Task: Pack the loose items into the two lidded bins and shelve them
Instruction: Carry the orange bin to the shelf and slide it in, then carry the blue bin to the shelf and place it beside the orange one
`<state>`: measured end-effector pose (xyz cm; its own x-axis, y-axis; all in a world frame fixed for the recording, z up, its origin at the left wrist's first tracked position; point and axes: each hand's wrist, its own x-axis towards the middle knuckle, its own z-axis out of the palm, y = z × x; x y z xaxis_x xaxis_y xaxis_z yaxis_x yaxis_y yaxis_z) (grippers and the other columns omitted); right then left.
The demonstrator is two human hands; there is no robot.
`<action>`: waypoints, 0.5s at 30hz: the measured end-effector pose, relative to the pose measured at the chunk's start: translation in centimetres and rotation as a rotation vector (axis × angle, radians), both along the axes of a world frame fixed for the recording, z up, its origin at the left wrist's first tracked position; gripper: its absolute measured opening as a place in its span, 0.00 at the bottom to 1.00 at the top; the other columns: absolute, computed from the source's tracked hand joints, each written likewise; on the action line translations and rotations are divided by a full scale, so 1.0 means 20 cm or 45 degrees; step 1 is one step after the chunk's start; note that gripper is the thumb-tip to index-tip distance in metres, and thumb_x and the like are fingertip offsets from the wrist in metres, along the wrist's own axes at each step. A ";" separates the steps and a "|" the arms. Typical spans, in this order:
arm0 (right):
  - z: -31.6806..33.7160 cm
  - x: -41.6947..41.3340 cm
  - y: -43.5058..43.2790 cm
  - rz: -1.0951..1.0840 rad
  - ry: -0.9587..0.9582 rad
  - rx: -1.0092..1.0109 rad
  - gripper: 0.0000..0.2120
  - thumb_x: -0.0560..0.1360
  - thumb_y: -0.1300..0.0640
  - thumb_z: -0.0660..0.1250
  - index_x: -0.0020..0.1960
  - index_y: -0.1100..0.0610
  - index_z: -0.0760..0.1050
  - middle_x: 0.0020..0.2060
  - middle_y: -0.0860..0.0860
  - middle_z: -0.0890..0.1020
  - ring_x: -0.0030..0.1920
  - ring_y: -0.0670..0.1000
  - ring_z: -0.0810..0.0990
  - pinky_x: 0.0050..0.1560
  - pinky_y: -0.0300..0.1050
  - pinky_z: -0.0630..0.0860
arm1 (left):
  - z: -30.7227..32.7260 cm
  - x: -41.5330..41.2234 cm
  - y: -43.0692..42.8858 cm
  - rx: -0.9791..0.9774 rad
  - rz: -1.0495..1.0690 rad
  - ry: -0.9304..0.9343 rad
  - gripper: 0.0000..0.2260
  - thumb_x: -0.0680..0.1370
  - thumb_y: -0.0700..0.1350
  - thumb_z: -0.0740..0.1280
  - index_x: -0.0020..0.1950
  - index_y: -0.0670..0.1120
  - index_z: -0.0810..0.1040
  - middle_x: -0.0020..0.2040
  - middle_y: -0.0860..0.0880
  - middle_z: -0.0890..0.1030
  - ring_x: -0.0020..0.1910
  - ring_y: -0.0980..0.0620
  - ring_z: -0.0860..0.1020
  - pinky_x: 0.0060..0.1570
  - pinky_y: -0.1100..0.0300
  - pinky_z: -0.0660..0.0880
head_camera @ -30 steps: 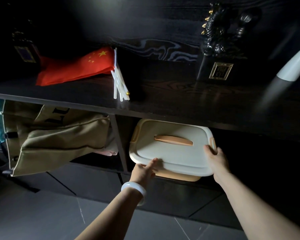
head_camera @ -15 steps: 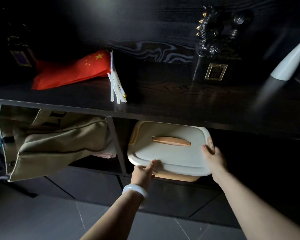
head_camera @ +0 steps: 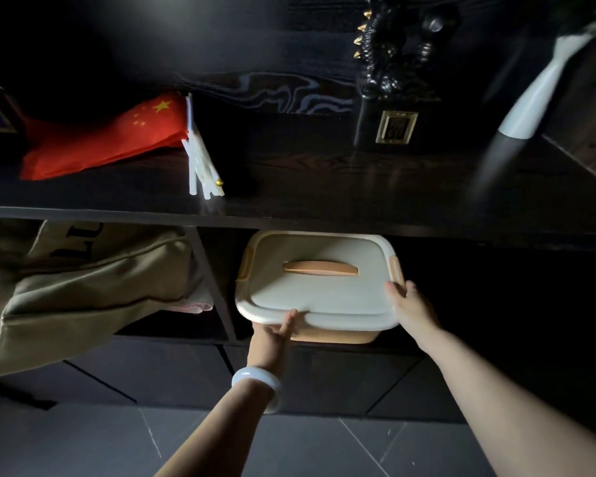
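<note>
- The bin [head_camera: 319,290] sits in the middle of the frame, partly inside a dark shelf [head_camera: 289,215] opening, its near edge jutting out toward me.
- Its lid [head_camera: 324,297] is cream, rounded at the corners, and closed flat on a tan body that shows only as a strip under the near edge.
- A tan handle [head_camera: 320,268] lies flat across the lid's centre; tan latches [head_camera: 395,270] show at the left and right sides.
- The far part of the bin is under the shelf board, in shadow.
- My left hand [head_camera: 272,335] reaches up from the lower centre, the palm under the bin's near left corner and one finger laid up over the lid's rim; this grip is on the bin.
- A white bangle [head_camera: 255,383] rings my left wrist.
- My right hand [head_camera: 410,308] comes in from the lower right, fingers pressed against the lid's right near corner just below the latch, thumb on top; this grip also holds the bin.
- Both forearms are stretched forward, well apart, bare.
- On the board above, at upper left, lie red flags [head_camera: 107,139] with white sticks; a dark statue [head_camera: 389,80] stands at upper right.
- A khaki bag [head_camera: 83,287] fills the opening left of the bin, behind a thin divider.
</note>
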<state>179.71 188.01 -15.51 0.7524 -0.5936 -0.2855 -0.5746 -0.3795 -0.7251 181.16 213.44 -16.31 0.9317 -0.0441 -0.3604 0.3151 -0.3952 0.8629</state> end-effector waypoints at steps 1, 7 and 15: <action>0.01 -0.03 -0.01 0.035 0.016 -0.036 0.27 0.80 0.44 0.58 0.72 0.61 0.63 0.66 0.60 0.73 0.63 0.61 0.73 0.59 0.49 0.69 | 0.02 -0.02 -0.02 0.046 -0.035 -0.009 0.13 0.80 0.51 0.64 0.45 0.43 0.79 0.38 0.39 0.83 0.44 0.38 0.80 0.39 0.61 0.72; 0.06 -0.26 -0.17 0.132 0.080 -0.116 0.25 0.80 0.42 0.56 0.71 0.57 0.65 0.64 0.56 0.75 0.62 0.57 0.75 0.56 0.45 0.70 | 0.14 -0.22 -0.30 0.497 -0.608 -0.083 0.21 0.83 0.53 0.58 0.66 0.38 0.74 0.58 0.39 0.79 0.60 0.39 0.76 0.53 0.56 0.70; 0.14 -1.06 -0.88 -0.083 0.265 -0.195 0.27 0.79 0.39 0.56 0.73 0.54 0.63 0.66 0.54 0.74 0.62 0.55 0.76 0.56 0.47 0.72 | 0.30 -0.66 -1.26 0.692 -1.099 -0.344 0.27 0.80 0.60 0.60 0.72 0.42 0.65 0.68 0.41 0.70 0.67 0.41 0.71 0.65 0.52 0.68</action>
<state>158.60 170.38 -12.73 0.6458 -0.6870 -0.3331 -0.7320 -0.4330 -0.5261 167.93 188.16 -10.24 0.7136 -0.6253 -0.3158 -0.4339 -0.7484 0.5016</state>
